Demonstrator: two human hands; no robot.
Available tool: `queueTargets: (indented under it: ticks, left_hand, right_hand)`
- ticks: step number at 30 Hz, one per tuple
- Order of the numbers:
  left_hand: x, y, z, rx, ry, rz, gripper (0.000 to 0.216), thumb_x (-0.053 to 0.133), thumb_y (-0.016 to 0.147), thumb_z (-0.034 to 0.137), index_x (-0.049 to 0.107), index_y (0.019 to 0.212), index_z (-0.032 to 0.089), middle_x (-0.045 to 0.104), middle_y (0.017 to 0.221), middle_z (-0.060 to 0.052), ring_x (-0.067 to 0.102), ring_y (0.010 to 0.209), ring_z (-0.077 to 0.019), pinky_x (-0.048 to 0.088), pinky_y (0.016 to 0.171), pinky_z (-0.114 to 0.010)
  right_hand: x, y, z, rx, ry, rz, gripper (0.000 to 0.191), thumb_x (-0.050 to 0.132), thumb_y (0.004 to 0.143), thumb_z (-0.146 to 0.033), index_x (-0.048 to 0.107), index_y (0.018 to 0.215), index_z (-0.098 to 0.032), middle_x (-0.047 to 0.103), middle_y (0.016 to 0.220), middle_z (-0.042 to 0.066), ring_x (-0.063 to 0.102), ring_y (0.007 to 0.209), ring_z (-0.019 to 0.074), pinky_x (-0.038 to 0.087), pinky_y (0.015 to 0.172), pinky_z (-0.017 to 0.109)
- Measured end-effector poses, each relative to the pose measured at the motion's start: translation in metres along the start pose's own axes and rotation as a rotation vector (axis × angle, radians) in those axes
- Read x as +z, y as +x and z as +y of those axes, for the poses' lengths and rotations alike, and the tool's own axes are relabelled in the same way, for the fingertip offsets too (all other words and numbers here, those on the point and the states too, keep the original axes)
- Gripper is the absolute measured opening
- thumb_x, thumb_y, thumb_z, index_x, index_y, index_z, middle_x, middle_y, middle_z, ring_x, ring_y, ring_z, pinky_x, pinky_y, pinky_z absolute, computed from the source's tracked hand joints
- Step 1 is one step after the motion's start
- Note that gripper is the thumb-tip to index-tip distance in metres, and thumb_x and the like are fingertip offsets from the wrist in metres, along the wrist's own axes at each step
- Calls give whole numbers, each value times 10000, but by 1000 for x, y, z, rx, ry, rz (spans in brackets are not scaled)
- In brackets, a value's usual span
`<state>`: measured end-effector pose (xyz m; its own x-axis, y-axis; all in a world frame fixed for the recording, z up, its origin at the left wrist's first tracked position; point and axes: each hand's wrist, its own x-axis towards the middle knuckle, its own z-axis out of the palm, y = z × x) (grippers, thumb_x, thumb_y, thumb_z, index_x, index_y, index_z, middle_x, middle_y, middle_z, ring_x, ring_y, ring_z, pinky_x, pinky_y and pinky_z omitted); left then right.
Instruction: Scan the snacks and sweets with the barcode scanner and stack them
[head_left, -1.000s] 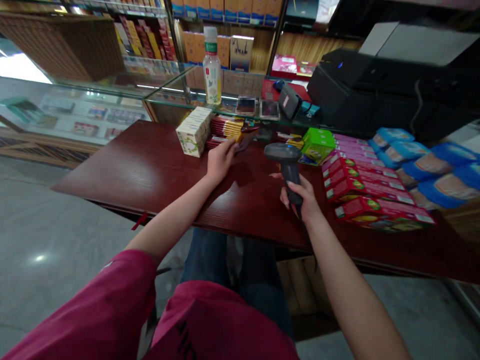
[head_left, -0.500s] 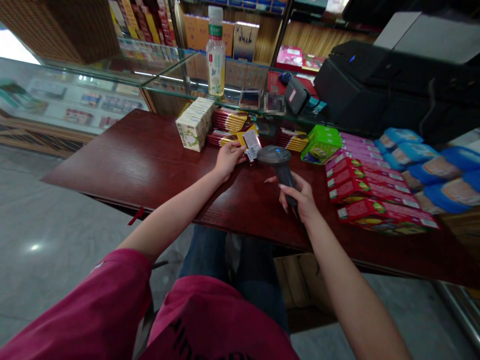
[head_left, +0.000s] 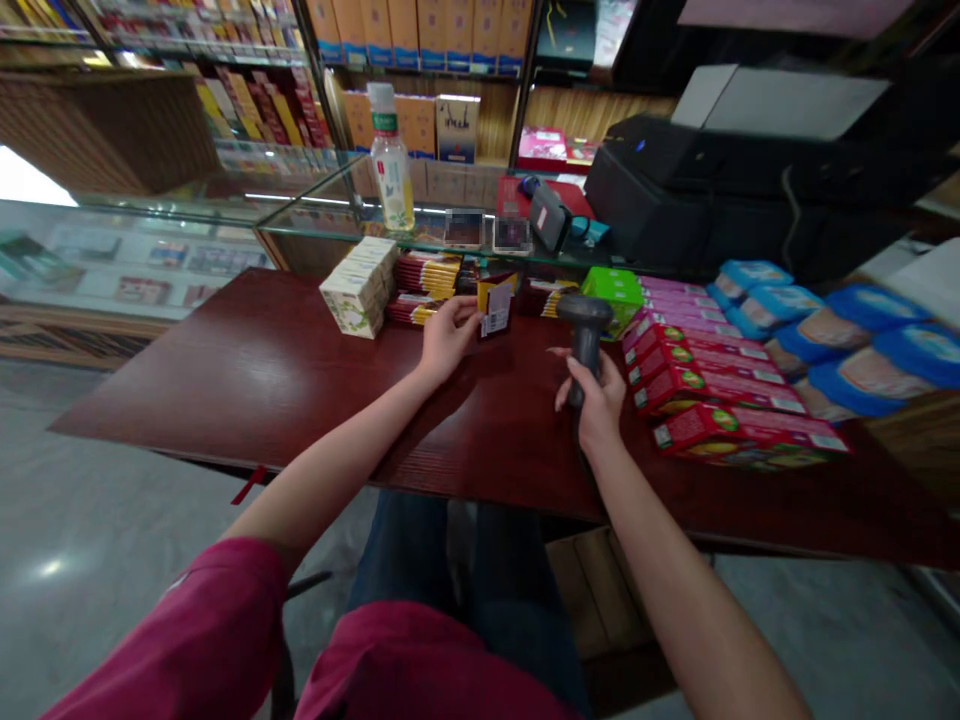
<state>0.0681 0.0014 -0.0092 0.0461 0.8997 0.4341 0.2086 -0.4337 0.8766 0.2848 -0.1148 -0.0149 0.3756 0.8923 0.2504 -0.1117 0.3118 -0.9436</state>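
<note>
My left hand (head_left: 448, 335) is closed on a small red and yellow pack (head_left: 496, 305) and holds it upright, its white barcode label facing me. My right hand (head_left: 594, 393) is wrapped round the handle of a dark barcode scanner (head_left: 584, 320), whose head is a little to the right of the pack. Both hands are above a dark red wooden table (head_left: 247, 370). Just behind the left hand lie stacks of red and yellow packs (head_left: 424, 275), and a block of cream cartons (head_left: 358, 285) stands to their left.
Red cartons (head_left: 705, 385), pink cartons, a green box (head_left: 619, 291) and blue packets (head_left: 847, 335) fill the table's right side. A glass counter (head_left: 225, 205) behind carries a drink bottle (head_left: 391, 170) and a card terminal (head_left: 550, 217). A black printer (head_left: 705, 190) stands at back right.
My left hand picked a pack from the stack, lifted it and turned its barcode label upright. The scanner moved a little right and tilted more upright. The head camera shifted.
</note>
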Motion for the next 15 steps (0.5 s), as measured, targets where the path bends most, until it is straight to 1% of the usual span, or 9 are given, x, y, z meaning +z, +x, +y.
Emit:
queueTargets:
  ticks: [3,5,7,9,11,13,15]
  left_hand:
    - [22,17,15,287,300,-15,284,596,1032,183,734,1278,212,795,1292,-82,758,1210,-236,583,1085,-368]
    - [41,29,23,463,459,-87,336,547,1062,185,726,1343,219,756,1384,-94,711,1308,-245,545,1141,-380]
    - [63,39,27,568,582,-189,379,527,1062,163,705,1393,205,721,1438,-119,682,1352,-255,528,1163,-398]
    - [85,45,27,594,696,-284,406,508,1053,136,697,1409,191,716,1439,-141,693,1330,-269,540,1143,-419]
    - [106,47,22,577,795,-341,424,465,1056,123,696,1409,165,717,1427,-163,700,1309,-293,555,1112,-440]
    - [121,48,16,548,854,-347,446,422,1065,126,680,1429,138,699,1448,-184,681,1330,-316,553,1106,-458]
    - [130,49,10,524,871,-306,464,408,1067,134,656,1460,133,682,1467,-198,658,1360,-325,533,1127,-474]
  right_hand:
    - [-3,10,10,-86,-18,147,384,821,820,-433,634,1088,-232,807,1082,67,527,376,84,455,338,266]
    - [-4,12,13,-125,-38,209,467,819,820,-451,615,1184,-240,796,1106,80,539,392,91,484,357,278]
    - [-5,12,14,-142,-47,257,537,809,827,-468,587,1265,-250,786,1133,89,550,405,95,501,365,284]
    - [-5,11,15,-132,-39,290,568,793,834,-482,569,1305,-254,779,1153,97,550,403,95,508,363,289]
    - [-5,12,15,-109,-27,309,576,780,836,-488,565,1314,-249,774,1163,105,548,392,94,510,354,296]
    - [-5,14,16,-93,-19,319,570,773,837,-487,564,1307,-241,768,1171,111,556,392,96,519,352,302]
    - [-5,16,18,-96,-20,311,559,764,847,-490,555,1303,-245,763,1179,108,564,404,95,530,357,298]
